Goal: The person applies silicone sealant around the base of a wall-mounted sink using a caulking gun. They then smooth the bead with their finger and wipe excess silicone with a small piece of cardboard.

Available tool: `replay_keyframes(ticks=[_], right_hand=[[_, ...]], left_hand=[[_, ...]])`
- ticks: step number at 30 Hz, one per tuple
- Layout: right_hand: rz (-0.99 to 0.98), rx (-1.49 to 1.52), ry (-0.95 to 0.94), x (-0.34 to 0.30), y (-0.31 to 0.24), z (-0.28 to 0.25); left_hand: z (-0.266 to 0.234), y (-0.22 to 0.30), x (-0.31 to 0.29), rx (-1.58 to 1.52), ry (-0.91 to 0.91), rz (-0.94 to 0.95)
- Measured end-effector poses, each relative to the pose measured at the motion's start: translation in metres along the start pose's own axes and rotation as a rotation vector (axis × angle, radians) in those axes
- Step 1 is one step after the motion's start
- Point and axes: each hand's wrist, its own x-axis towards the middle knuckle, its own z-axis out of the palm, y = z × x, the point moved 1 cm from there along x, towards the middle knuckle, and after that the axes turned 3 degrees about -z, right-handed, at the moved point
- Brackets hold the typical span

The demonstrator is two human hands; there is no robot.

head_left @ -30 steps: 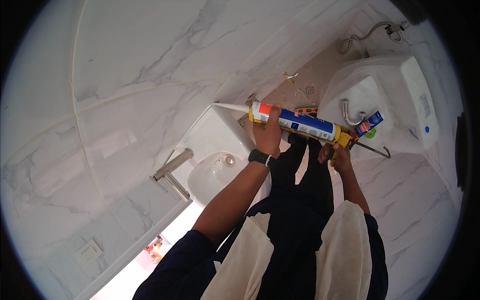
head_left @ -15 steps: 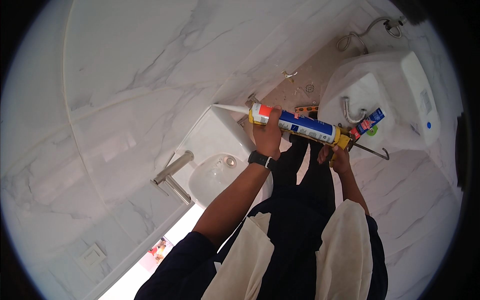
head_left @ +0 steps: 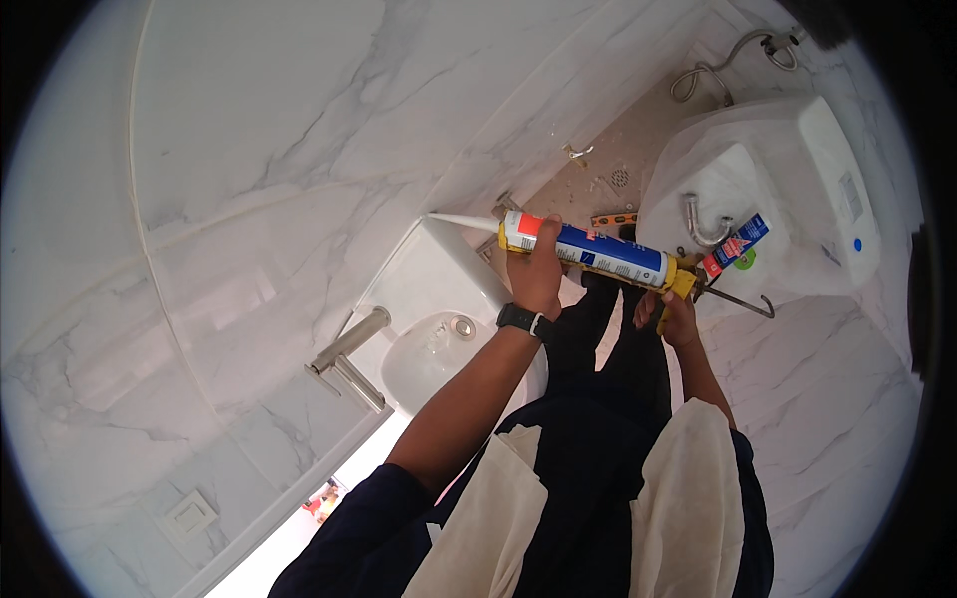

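Observation:
A yellow caulking gun (head_left: pixel 684 280) carries a blue and white sealant tube (head_left: pixel 618 251) with an orange patch. My left hand (head_left: pixel 536 271), a black watch on its wrist, is wrapped round the tube near its front. Round the gun's handle end my right hand (head_left: pixel 678 317) is closed; the trigger is mostly hidden. The white nozzle (head_left: pixel 461 218) points left, its tip at the far corner of the white washbasin (head_left: pixel 439 269), where the basin meets the marbled wall. Whether the tip touches the joint I cannot tell.
A metal tap (head_left: pixel 349 344) rises from the basin's left side. To the right stands a plastic-covered white toilet (head_left: pixel 827 189), with a metal drain pipe (head_left: pixel 703 224) and a blue and red box (head_left: pixel 736 246) on it. An orange level (head_left: pixel 614 219) lies beyond the tube.
The view has shifted very slightly. Both hands keep their hold on the gun and tube, and the nozzle tip stays at the same basin corner.

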Motion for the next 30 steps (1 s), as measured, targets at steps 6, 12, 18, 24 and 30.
replay_keyframes(ticks=[6,12,18,24,30], right_hand=[[-0.007,-0.028,0.002,0.001,0.001,0.001],[0.016,-0.002,0.037,0.001,0.005,-0.001],[0.004,-0.004,0.018,0.002,0.005,-0.002],[-0.004,-0.011,0.021,0.003,0.005,-0.001],[0.009,-0.009,0.002,0.003,0.004,-0.002]], left_hand=[[0.000,0.003,-0.001,-0.008,-0.015,-0.040],[-0.002,0.000,0.005,-0.017,-0.040,-0.087],[-0.005,-0.001,0.010,0.037,-0.074,-0.119],[-0.005,0.000,0.011,0.053,-0.067,-0.130],[-0.005,0.000,0.011,0.057,-0.062,-0.122]])
